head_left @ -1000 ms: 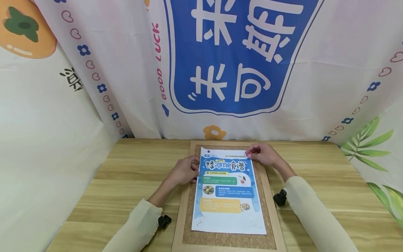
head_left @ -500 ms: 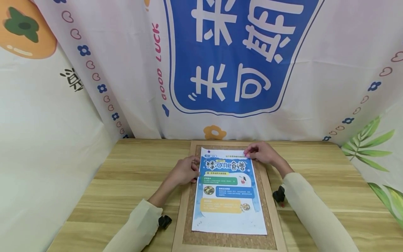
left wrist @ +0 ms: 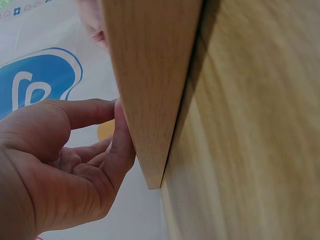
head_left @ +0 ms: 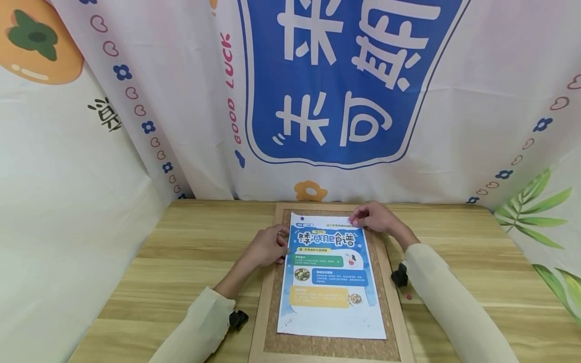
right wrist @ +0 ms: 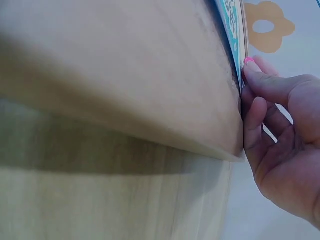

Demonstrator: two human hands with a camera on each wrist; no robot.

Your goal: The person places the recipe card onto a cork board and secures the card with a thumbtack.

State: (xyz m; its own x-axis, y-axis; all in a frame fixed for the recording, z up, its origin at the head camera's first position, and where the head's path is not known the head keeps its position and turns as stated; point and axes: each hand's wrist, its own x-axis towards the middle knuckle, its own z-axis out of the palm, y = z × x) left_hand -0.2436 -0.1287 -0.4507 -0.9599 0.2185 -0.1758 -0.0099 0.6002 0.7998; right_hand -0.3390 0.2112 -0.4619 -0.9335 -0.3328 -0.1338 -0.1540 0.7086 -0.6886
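Note:
A printed poster (head_left: 327,320) lies on a wood-framed corkboard (head_left: 331,348). A purple pushpin (head_left: 302,218) sits at the poster's top left corner. At the top right corner my right hand (head_left: 373,218) pinches a pink pushpin (right wrist: 249,60) between thumb and fingers; its point is hidden. The remaining fingers of that hand rest along the board's edge in the right wrist view. My left hand (head_left: 269,244) touches the poster's left edge with bent, relaxed fingers over the frame. In the left wrist view, that hand (left wrist: 75,165) lies just beyond the frame's side (left wrist: 150,95).
The corkboard lies on a wood-grain table (head_left: 181,267). A small pink object (head_left: 409,297) lies on the table near the right sleeve (head_left: 449,297). Printed curtain (head_left: 204,126) hangs behind the table's back edge, with white fabric at both sides.
My right hand has shifted slightly left along the poster's top edge with the pink pushpin. The small pink object near the right sleeve has come into view. The left hand stays put.

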